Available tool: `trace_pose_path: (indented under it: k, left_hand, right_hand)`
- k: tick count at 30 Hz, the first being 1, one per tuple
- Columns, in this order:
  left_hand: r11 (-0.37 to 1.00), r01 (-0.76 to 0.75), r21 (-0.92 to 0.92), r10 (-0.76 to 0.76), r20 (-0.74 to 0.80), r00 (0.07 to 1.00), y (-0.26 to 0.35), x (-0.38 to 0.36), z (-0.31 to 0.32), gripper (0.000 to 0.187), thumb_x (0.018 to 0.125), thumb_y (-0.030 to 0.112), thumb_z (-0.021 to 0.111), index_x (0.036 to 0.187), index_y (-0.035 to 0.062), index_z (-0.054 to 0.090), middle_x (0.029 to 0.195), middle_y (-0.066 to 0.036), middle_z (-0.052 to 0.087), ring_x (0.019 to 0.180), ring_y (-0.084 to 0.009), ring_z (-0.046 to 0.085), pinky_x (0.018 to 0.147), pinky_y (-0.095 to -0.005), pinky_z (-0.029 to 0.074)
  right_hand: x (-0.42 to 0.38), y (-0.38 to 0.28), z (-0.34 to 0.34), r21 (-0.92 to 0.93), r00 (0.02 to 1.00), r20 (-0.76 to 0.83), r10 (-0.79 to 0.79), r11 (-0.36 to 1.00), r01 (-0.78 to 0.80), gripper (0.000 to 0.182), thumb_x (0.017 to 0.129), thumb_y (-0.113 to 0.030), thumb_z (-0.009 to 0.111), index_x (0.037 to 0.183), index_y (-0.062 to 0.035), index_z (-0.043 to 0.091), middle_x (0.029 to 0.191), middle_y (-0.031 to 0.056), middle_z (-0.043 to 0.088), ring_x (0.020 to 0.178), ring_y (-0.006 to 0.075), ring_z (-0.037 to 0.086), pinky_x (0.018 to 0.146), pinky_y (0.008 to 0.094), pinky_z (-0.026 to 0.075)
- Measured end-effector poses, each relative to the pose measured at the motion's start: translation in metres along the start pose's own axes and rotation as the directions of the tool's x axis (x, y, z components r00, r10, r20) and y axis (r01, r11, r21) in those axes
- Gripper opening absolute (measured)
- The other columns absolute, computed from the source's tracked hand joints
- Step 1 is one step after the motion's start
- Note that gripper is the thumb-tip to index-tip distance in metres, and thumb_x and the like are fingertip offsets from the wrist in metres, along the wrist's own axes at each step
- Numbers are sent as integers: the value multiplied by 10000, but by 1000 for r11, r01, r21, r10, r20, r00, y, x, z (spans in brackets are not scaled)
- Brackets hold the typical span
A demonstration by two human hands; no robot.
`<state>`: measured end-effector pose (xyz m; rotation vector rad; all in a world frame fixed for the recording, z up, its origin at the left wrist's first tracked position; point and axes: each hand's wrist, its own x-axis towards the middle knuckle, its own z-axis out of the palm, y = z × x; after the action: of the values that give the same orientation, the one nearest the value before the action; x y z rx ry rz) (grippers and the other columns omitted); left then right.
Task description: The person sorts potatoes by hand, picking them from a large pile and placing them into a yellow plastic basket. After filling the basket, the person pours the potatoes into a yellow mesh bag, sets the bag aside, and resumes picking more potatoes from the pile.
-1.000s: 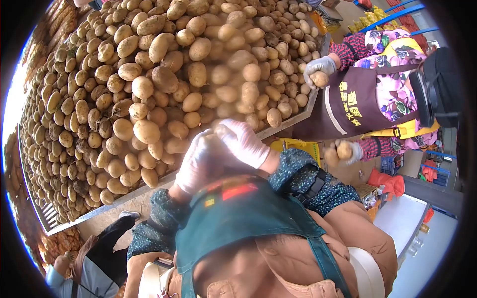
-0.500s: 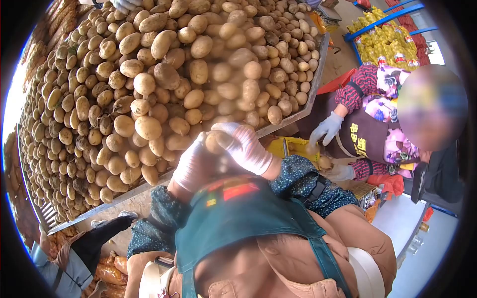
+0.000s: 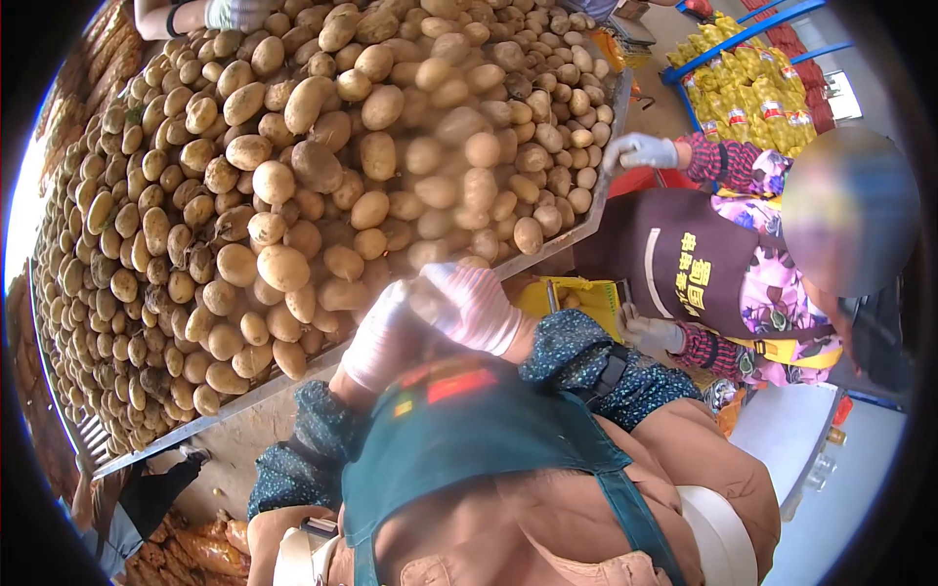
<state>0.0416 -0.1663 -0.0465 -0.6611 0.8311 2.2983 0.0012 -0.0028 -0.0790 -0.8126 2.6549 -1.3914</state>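
Note:
My left hand (image 3: pixel 383 337) and my right hand (image 3: pixel 471 308), in pale striped gloves, meet over the near edge of a big heap of potatoes (image 3: pixel 283 269). Their fingers are curled in against each other, and a blurred patch makes them hard to read. Whatever lies between them is hidden now; half a second ago a potato showed there. The potatoes closest to my fingers lie just beyond them on the metal-edged table (image 3: pixel 239 402).
To the right stands a co-worker (image 3: pixel 684 254), one gloved hand at the table's corner, beside a yellow crate (image 3: pixel 576 296). Another gloved hand (image 3: pixel 234 14) reaches in at top left. Yellow net sacks (image 3: pixel 747 88) are stacked at the back right. A person's leg (image 3: pixel 161 493) shows at lower left.
My hands have closed together, and the potato between them is out of sight. The co-worker's one hand has moved from the crate up to the table's corner. The top-left hand shows more.

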Motion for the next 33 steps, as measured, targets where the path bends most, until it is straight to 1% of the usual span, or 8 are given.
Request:
trace_pose_path:
  k: [9, 16, 19, 22, 23, 26, 30, 33]
  left_hand:
    - [954, -131, 268, 80, 193, 978, -19, 13, -42, 532, 980, 562, 577, 1187, 72, 602, 831, -64, 647, 623, -153, 558, 547, -265, 457]
    - [897, -224, 381, 132, 252, 959, -16, 2, -29, 547, 1011, 523, 552, 1299, 59, 524, 964, -76, 650, 671, -145, 586, 571, -275, 500]
    - [840, -266, 472, 153, 264, 952, -17, 0, -28, 657, 985, 552, 580, 1383, 45, 455, 1025, -79, 632, 698, -138, 578, 618, -275, 498]
    - [790, -309, 530, 188, 270, 944, -18, -3, -23, 749, 967, 537, 624, 1454, 22, 381, 1128, -74, 603, 823, -110, 574, 722, -253, 493]
    - [669, -397, 628, 238, 325, 915, -19, 4, -35, 775, 959, 443, 684, 1491, 2, 334, 1253, -81, 558, 1043, -127, 561, 907, -278, 487]
    - [713, -451, 537, 294, 354, 888, -20, 12, -38, 761, 954, 332, 721, 1503, -6, 317, 1342, -103, 518, 1207, -167, 511, 1040, -322, 444]
    - [488, -492, 721, 276, 407, 870, -16, 18, -45, 741, 952, 256, 730, 1501, -16, 314, 1368, -119, 506, 1253, -188, 493, 1080, -341, 423]
    - [299, -567, 768, 286, 494, 821, -12, 20, -44, 758, 936, 234, 749, 1501, -19, 310, 1363, -119, 509, 1250, -189, 497, 1083, -341, 424]
  right_hand:
    - [-21, 0, 9, 363, 972, 42, 232, 903, -231, 326, 977, -357, 633, 924, -36, 626, 772, 173, 651, 721, 346, 649, 651, 416, 491]
    - [-30, 3, 14, 330, 987, -77, 141, 938, -108, 276, 997, -292, 622, 975, -19, 650, 754, 116, 666, 692, 237, 653, 663, 364, 510]
    - [-33, 12, 27, 721, 922, -17, 386, 643, -256, 261, 1008, -274, 622, 1005, -14, 648, 793, 50, 659, 740, 135, 615, 680, 311, 506]
    - [-27, 10, 21, 768, 902, -32, 431, 588, -254, 271, 1015, -277, 625, 1057, -10, 645, 874, 18, 655, 823, 74, 572, 704, 268, 493]
    - [-25, 9, 14, 873, 865, 139, 482, 353, -337, 301, 1003, -280, 646, 1118, -1, 643, 933, 36, 666, 863, 72, 578, 733, 260, 494]
    - [-21, 8, 0, 635, 934, 118, 337, 698, -332, 317, 1005, -269, 643, 1168, 3, 636, 926, 20, 660, 868, 63, 573, 742, 255, 495]
    - [-25, 11, -3, 680, 960, 130, 249, 682, -268, 304, 1022, -259, 611, 1175, 1, 640, 934, 7, 659, 891, 60, 568, 743, 260, 494]
    - [-26, 17, 7, 752, 911, 46, 409, 587, -301, 270, 1032, -230, 589, 1175, -8, 645, 953, 5, 656, 883, 61, 565, 741, 264, 500]
